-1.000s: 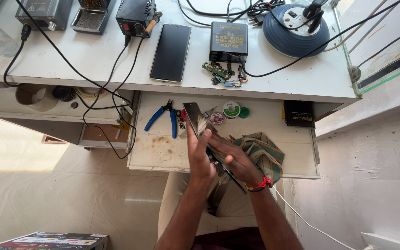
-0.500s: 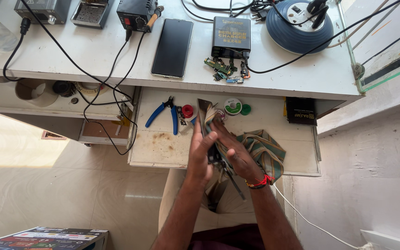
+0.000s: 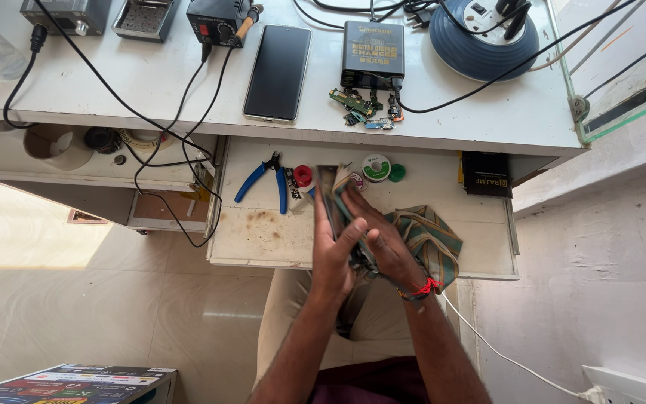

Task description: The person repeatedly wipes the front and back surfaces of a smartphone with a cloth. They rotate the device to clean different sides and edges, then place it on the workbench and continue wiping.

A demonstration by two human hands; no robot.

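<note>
Dark phone screen point(image 3: 278, 71) on worktop point(image 3: 151, 90)

Both hands sit a little farther over the pull-out shelf point(image 3: 263, 232) than a second ago. The left hand point(image 3: 332, 251) now lies flat against the dark slab point(image 3: 330, 198), fingers stretched along it, while the right hand point(image 3: 383, 243) presses the striped cloth point(image 3: 431, 239) against its other face.
</note>
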